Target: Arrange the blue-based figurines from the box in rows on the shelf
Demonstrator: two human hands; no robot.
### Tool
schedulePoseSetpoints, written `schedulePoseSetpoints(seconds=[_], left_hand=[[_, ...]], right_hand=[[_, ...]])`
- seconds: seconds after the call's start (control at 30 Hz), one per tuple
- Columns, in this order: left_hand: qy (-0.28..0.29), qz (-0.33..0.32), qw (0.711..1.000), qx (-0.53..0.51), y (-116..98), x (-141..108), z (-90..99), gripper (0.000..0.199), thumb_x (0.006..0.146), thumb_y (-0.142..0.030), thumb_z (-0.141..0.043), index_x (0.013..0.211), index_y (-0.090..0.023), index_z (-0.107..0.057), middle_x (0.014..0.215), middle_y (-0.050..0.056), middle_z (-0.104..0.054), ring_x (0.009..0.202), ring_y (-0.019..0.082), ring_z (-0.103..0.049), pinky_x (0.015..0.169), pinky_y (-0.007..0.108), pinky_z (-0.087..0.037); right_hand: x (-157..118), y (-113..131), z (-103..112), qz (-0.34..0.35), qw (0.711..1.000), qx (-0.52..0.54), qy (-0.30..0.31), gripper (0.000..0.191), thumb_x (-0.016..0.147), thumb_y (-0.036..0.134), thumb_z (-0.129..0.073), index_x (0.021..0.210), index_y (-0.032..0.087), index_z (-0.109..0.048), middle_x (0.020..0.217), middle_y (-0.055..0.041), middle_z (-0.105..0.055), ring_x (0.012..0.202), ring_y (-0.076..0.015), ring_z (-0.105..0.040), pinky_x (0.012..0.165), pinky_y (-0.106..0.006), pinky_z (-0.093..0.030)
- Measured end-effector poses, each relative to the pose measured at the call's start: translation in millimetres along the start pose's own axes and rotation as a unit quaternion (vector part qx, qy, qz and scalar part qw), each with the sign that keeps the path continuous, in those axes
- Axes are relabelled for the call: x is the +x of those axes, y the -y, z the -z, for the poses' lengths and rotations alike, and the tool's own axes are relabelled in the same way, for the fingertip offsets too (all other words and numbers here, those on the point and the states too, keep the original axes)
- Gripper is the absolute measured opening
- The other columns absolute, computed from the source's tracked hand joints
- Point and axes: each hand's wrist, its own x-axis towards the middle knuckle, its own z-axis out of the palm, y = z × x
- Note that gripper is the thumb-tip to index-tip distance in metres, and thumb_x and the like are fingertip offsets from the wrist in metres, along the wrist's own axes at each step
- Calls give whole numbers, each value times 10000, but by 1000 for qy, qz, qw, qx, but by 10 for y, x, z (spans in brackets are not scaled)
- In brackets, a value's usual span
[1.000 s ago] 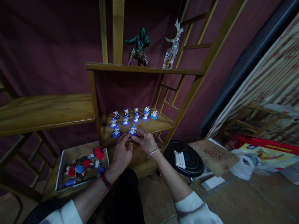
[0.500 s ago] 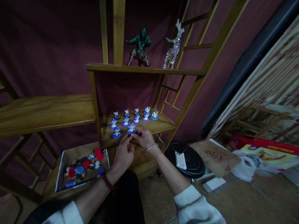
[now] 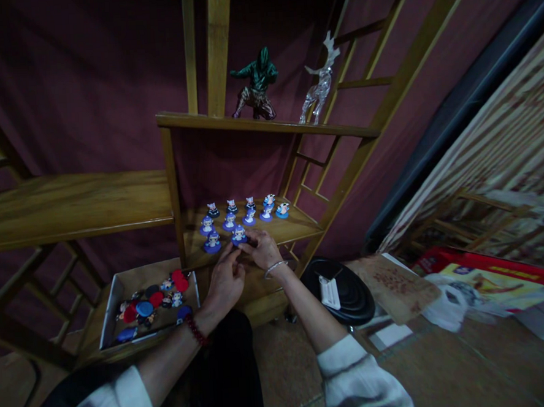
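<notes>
A small purple figurine [image 3: 239,234] on a round base stands at the front of the wooden shelf [image 3: 296,226]. My right hand [image 3: 262,251] pinches its base from the right. On the base's lower left side are the fingertips of my left hand [image 3: 225,279], closed around the same figurine. Just left of it stands another purple figurine [image 3: 212,240], apart from my fingers. Behind are a row of purple figurines [image 3: 229,221], several pink-and-black ones [image 3: 231,206] and two blue-based ones [image 3: 282,210]. My fingers hide part of the held base.
An open cardboard box [image 3: 115,305] with jumbled figurines sits lower left. Above, a dark green crouching statue [image 3: 258,84] and a clear deer ornament [image 3: 318,90] stand on the upper shelf. A round black stool [image 3: 356,296] and plastic bag [image 3: 446,306] are at right.
Both hands stay on the figurine at nearly the same spot, with only a very slight shift. The whole view has moved a little; the other figurines stay in place.
</notes>
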Motion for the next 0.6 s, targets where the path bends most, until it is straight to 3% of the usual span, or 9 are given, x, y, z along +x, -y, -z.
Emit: schedulePoseSetpoints(seconds=[0.27, 0.6], left_hand=[[2, 1, 1000, -2, 12, 2, 10, 409, 719, -86, -449, 1105, -175, -553, 1290, 66, -449, 1055, 172, -529, 917, 300, -433], [-5, -14, 1000, 3, 33, 1, 1, 419, 717, -104, -461, 1123, -179, -535, 1278, 60, -459, 1098, 178, -495, 934, 312, -419]], right_hand=[[-13, 31, 25, -2, 1000, -11, 10, 300, 674, 260, -646, 967, 198, -633, 1016, -59, -641, 981, -211, -546, 873, -362, -415], [4, 59, 68, 11, 999, -21, 37, 239, 690, 247, -626, 927, 220, -635, 938, -33, -655, 936, -197, -554, 851, -353, -408]])
